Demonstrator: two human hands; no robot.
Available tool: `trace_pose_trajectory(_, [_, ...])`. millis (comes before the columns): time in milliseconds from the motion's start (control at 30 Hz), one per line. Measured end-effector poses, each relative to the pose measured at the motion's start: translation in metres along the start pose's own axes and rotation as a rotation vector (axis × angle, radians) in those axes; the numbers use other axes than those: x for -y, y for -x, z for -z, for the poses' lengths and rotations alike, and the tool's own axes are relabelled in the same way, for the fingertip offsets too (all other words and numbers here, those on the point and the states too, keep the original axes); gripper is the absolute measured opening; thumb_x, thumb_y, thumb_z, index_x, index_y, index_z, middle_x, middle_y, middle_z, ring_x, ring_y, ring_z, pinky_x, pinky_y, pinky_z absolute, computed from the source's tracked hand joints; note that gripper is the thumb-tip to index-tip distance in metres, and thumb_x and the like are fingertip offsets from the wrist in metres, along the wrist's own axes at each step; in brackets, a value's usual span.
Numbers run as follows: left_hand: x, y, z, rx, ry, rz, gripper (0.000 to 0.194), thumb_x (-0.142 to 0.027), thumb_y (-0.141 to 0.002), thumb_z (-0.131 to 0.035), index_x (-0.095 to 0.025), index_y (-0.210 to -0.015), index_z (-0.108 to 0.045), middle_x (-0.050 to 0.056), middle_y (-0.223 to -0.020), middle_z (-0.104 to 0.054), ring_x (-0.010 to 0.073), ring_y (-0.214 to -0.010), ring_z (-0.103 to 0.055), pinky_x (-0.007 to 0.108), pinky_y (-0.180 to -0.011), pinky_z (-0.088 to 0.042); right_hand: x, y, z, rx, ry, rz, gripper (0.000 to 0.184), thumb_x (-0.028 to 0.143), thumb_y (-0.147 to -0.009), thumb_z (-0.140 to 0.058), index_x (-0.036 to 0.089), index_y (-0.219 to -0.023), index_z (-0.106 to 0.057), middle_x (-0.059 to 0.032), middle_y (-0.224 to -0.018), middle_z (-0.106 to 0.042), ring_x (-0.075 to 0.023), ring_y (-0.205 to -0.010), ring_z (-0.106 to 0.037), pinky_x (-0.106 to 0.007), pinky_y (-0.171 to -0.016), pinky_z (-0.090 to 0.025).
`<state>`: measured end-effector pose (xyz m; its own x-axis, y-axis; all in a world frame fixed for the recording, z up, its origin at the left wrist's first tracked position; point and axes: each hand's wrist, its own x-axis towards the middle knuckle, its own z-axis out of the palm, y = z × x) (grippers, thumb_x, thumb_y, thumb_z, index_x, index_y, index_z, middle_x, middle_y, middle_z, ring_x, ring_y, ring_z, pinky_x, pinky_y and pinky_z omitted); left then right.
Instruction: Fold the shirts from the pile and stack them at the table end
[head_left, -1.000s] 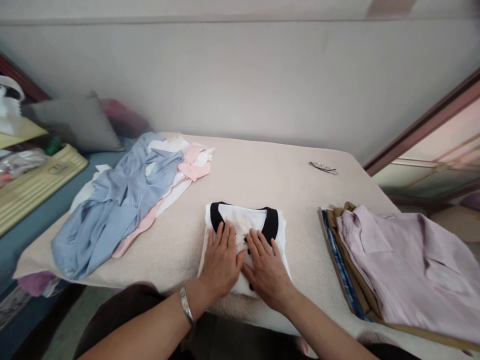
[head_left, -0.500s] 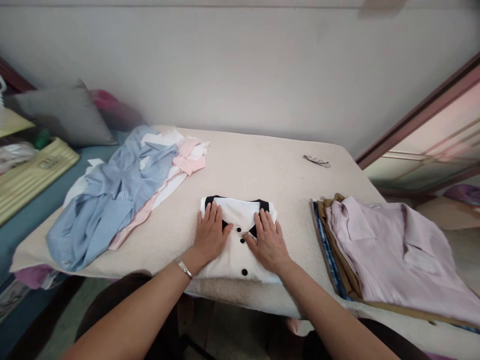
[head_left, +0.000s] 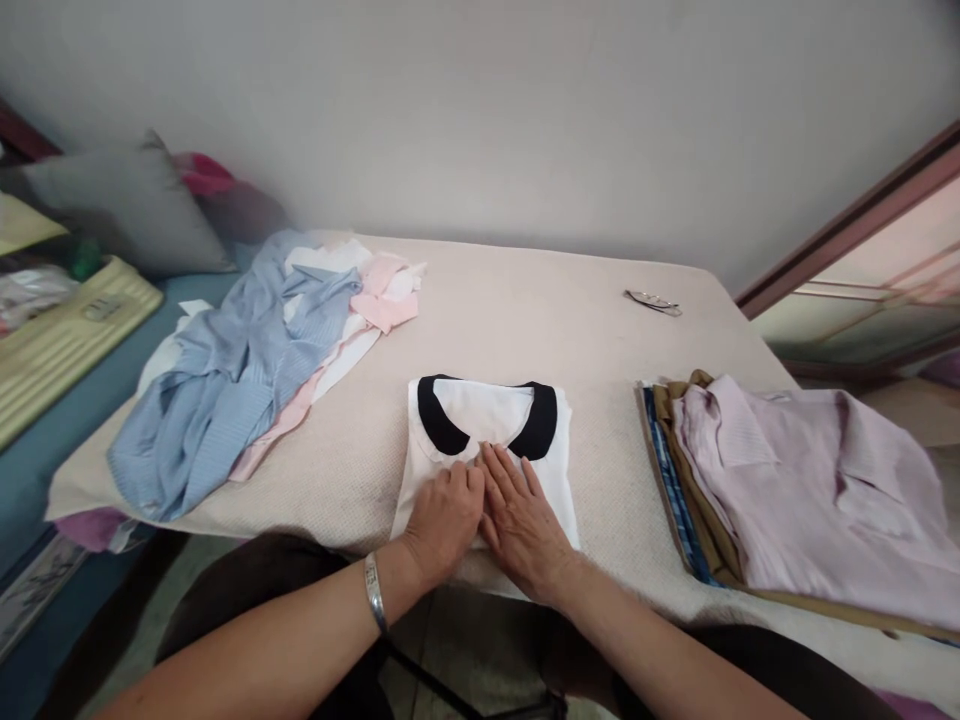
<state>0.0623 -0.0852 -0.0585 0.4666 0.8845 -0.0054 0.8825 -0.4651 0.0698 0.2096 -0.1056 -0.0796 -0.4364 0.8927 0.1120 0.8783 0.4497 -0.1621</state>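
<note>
A folded white shirt [head_left: 480,402] with a black rounded collar lies face up at the front of the padded table, its neck opening toward the wall. My left hand [head_left: 448,510], with a silver bangle at the wrist, has its fingers curled closed on the shirt front just below the collar. Its thumb and fingertips are mostly hidden. Beside it, touching, my right hand [head_left: 521,515] lies flat on the shirt with its fingers stretched out toward the collar's middle. The two hands cover the shirt's buttons.
On the left is a loose heap of clothes with a blue striped shirt [head_left: 247,350] on top. A folded stack topped by a pale pink shirt [head_left: 817,480] lies at the right. Eyeglasses [head_left: 652,302] rest toward the back. A grey cushion [head_left: 135,205] stands beyond the heap.
Both hands have moved inward from the shirt's sides to the middle below the collar. The left fingers have curled. The black collar now shows fully, and the view has shifted slightly.
</note>
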Motion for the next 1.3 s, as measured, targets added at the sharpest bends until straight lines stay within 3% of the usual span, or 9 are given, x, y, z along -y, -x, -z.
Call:
trace_pose_trajectory(133, [0.016,-0.01,0.009,0.096,0.047,0.061,0.024,-0.009,-0.093,-0.044,-0.015,-0.109,-0.06,0.015,-0.099,-0.066,0.0265,-0.083,-0.068,0.035,-0.069,-0.051,-0.006,-0.005,-0.006,0.021,-0.031,0.036,0.065,0.038,-0.101,-0.044,0.013,-0.159,-0.029,-0.012,-0.167,-0.021,-0.0298,-0.155,-0.012,-0.056,-0.123,-0.018])
trace_pose_trajectory(267, [0.063,-0.021,0.034,0.169,0.1,0.264,0.02,-0.022,-0.094,-0.045,-0.016,-0.099,-0.063,0.015,-0.09,-0.07,0.0273,-0.08,-0.069,0.037,-0.072,-0.049,-0.023,-0.012,0.026,-0.056,-0.132,0.033,0.055,0.039,-0.101,-0.043,0.018,-0.152,-0.041,-0.0129,-0.159,-0.041,-0.0286,-0.148,-0.032,-0.053,-0.119,-0.028])
trace_pose_trajectory(367, [0.104,-0.025,0.05,0.182,0.059,0.453,0.024,-0.03,-0.093,-0.044,-0.017,-0.094,-0.065,0.015,-0.089,-0.07,0.0293,-0.08,-0.067,0.037,-0.07,-0.046,-0.063,-0.01,0.063,-0.213,-0.218,-0.287,0.039,0.034,-0.101,-0.042,0.017,-0.131,-0.059,-0.0158,-0.129,-0.066,-0.0278,-0.119,-0.06,-0.046,-0.102,-0.046])
trace_pose_trajectory(500, [0.133,-0.025,0.054,0.311,0.217,0.324,0.018,-0.028,-0.084,-0.051,-0.02,-0.072,-0.062,0.009,-0.083,-0.069,0.0232,-0.076,-0.063,0.031,-0.065,-0.039,-0.116,0.014,0.083,-0.142,-0.395,-0.734,0.019,0.031,-0.092,-0.051,0.018,-0.1,-0.063,-0.0088,-0.085,-0.071,-0.0221,-0.078,-0.067,-0.035,-0.076,-0.05])
trace_pose_trajectory(600, [0.13,-0.017,0.045,0.344,0.343,0.27,0.015,-0.03,-0.081,-0.056,-0.021,-0.07,-0.06,0.003,-0.075,-0.067,0.0188,-0.07,-0.058,0.028,-0.062,-0.035,-0.114,0.041,0.068,-0.056,-0.652,-0.811,0.012,0.028,-0.083,-0.056,0.019,-0.09,-0.059,-0.0045,-0.075,-0.069,-0.0181,-0.068,-0.064,-0.03,-0.067,-0.047])
trace_pose_trajectory(733, [0.12,0.013,0.03,0.301,0.433,0.328,0.015,-0.029,-0.08,-0.057,-0.02,-0.069,-0.06,0.002,-0.07,-0.065,0.0172,-0.069,-0.056,0.027,-0.062,-0.034,-0.073,0.062,0.05,0.014,-1.028,-0.811,0.008,0.025,-0.074,-0.055,0.021,-0.081,-0.056,0.0013,-0.061,-0.061,-0.0149,-0.055,-0.057,-0.027,-0.057,-0.043])
trace_pose_trajectory(933, [0.109,0.067,0.024,0.213,0.723,0.435,0.014,-0.029,-0.081,-0.055,-0.02,-0.07,-0.057,-0.001,-0.06,-0.06,0.0151,-0.058,-0.054,0.025,-0.058,-0.037,-0.053,0.058,0.059,0.011,-1.256,-0.786,0.01,0.025,-0.065,-0.059,0.02,-0.071,-0.053,0.0055,-0.05,-0.051,-0.0104,-0.047,-0.046,-0.023,-0.048,-0.03])
trace_pose_trajectory(1100, [0.099,0.063,0.026,0.143,0.758,0.459,0.016,-0.03,-0.071,-0.068,-0.018,-0.067,-0.057,-0.002,-0.061,-0.058,0.0141,-0.06,-0.052,0.025,-0.059,-0.037,-0.059,0.047,0.059,0.083,-1.277,-0.72,0.025,0.037,-0.066,-0.068,0.02,-0.064,-0.049,0.008,-0.049,-0.043,-0.0068,-0.045,-0.035,-0.022,-0.047,-0.022])
trace_pose_trajectory(1300, [0.099,0.043,0.018,0.137,0.689,0.448,0.013,-0.025,-0.072,-0.065,-0.019,-0.067,-0.055,-0.002,-0.061,-0.056,0.0142,-0.062,-0.052,0.025,-0.059,-0.035,-0.063,0.04,0.069,0.04,-1.14,-0.598,0.019,0.031,-0.067,-0.065,0.019,-0.063,-0.051,0.0056,-0.053,-0.049,-0.0075,-0.051,-0.04,-0.022,-0.05,-0.026])
